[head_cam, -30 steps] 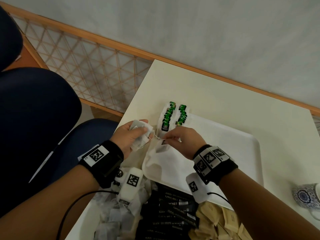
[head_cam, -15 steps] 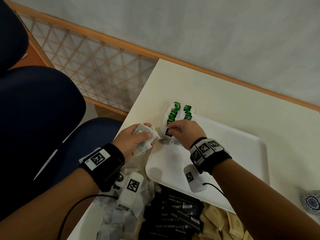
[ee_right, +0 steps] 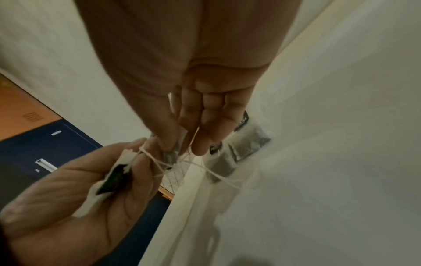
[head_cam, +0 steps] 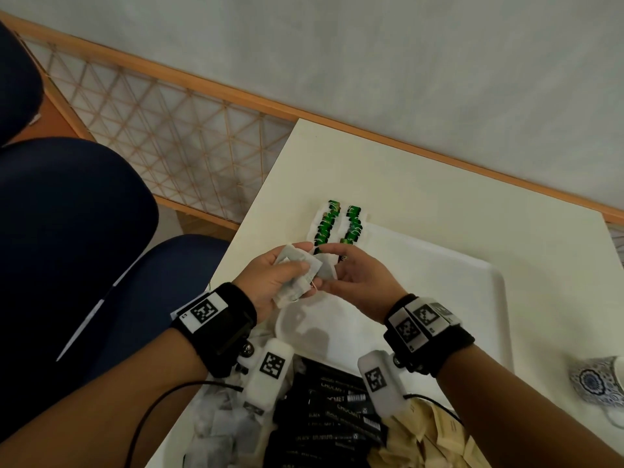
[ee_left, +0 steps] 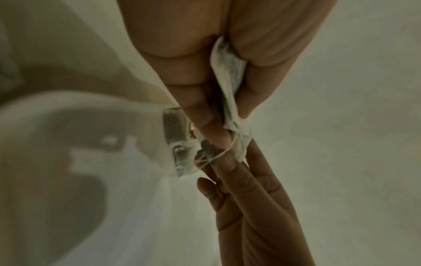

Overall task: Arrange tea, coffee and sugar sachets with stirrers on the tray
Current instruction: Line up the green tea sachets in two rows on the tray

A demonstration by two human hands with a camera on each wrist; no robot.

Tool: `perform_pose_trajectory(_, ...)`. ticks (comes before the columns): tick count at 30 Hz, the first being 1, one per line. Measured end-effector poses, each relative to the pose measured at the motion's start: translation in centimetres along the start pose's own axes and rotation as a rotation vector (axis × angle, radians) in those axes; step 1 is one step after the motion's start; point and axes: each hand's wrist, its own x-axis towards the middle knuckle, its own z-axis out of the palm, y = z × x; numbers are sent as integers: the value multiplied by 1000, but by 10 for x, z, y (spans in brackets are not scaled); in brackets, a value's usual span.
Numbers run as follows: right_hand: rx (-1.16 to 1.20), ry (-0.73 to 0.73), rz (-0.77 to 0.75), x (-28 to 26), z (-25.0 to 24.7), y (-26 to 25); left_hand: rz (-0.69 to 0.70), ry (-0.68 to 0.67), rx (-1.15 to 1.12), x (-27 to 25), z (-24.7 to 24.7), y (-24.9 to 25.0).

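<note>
Right hand [head_cam: 354, 282] back from tray rows to left hand [head_cam: 270, 282].
Two rows of green-tagged white paper tea bags [head_cam: 337, 226] on tray — left fingers clamped on loose bag bunch [head_cam: 297, 278], right pinching one bag [head_cam: 326, 271].

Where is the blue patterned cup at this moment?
In the head view, the blue patterned cup stands at the far right edge, on the table, just right of the white tray.

We see bare room across the white tray's [head_cam: 449, 298] middle and right side; two rows of green-tagged tea bags [head_cam: 337, 224] block its far-left corner; black sachets [head_cam: 331, 413] and tan sachets [head_cam: 435, 434] crowd the near edge; a patterned cup [head_cam: 597, 383] stands off right.
</note>
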Motion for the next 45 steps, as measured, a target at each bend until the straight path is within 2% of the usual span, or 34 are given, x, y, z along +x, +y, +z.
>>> perform_pose_trajectory(3,-23,84,7,0,-7,-1,-2,-8,7,-2,-2,0)
perform_pose_trajectory(7,-8,170,19,-3,-16,-7,15,67,42,0,-10,-1)
perform_pose_trajectory(15,33,104,44,-4,-19,-15,-2,59,41,-4,-9,-3)
perform_pose_trajectory(20,-268,219,2,-4,-25,-16,-35,67,102,-4,-5,2)
perform_pose_trajectory(23,-481,263,-48,-2,-31,-12,-42,144,97,-1,-4,7)
perform_pose_trajectory(31,-541,219,56,-5,-29,-4,-36,201,42,3,-13,14)
perform_pose_trajectory(34,-463,166,113,-3,-26,-1,-22,177,106,2,-13,14)
perform_pose_trajectory(39,-519,149,176,10,-27,8,-5,134,108,1,-13,11)
perform_pose_trajectory(45,-585,175,151,21,-35,12,3,124,116,5,-11,9)
